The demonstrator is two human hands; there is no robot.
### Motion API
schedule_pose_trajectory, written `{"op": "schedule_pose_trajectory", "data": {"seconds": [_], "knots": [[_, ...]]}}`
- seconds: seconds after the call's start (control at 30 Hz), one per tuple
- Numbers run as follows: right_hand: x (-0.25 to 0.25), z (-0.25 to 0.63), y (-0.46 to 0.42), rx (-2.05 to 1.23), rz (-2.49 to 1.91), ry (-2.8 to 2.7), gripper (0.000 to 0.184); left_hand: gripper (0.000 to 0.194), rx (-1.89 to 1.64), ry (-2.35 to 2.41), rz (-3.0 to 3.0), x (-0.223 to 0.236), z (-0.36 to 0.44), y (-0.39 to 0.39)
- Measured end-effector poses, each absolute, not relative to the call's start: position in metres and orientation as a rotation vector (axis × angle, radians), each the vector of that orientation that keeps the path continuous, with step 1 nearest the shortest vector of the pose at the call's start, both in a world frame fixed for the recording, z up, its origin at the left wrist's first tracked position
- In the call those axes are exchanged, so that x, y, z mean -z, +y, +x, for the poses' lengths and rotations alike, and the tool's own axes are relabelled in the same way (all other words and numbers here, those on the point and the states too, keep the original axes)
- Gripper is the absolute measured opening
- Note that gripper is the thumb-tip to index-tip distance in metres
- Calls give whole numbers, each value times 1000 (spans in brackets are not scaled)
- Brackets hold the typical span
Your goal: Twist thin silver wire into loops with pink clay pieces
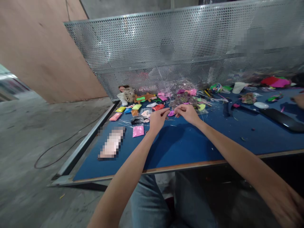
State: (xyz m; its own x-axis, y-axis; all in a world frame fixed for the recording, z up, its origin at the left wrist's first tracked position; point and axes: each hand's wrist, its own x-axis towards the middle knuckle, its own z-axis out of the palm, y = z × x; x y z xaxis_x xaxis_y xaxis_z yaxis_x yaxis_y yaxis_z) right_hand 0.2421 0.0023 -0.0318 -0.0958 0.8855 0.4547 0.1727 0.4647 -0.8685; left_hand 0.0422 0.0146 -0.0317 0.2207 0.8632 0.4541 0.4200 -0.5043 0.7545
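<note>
My left hand is over the blue table with its fingers closed together at the tips. Facing it, my right hand has its thumb and fingers drawn into a pinch. A purple lump of modelling clay shows between the two hands; whether the fingers touch it I cannot tell. Anything in either pinch is too small to make out. Just beyond the left hand is a red clay packet. A pink packet lies nearer me, left of my left wrist.
Several coloured packets, including a yellow one, cover the table's back left. Clear plastic bags heap against the perforated metal screen. At right are a black elongated object, a white cup and another person's hand.
</note>
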Motion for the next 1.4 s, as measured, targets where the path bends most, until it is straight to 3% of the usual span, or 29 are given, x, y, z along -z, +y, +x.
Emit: {"op": "schedule_pose_trajectory", "data": {"seconds": [0.2,1.03,1.4], "knots": [[36,241,5,-855,-939,-1536,42,21,-1256,965,1836,36,49,14],[37,234,3,-833,-897,-1511,31,24,-1226,929,2170,27,50,9],[42,239,7,-1055,-912,-1494,38,24,-1162,869,1967,34,46,16]]}}
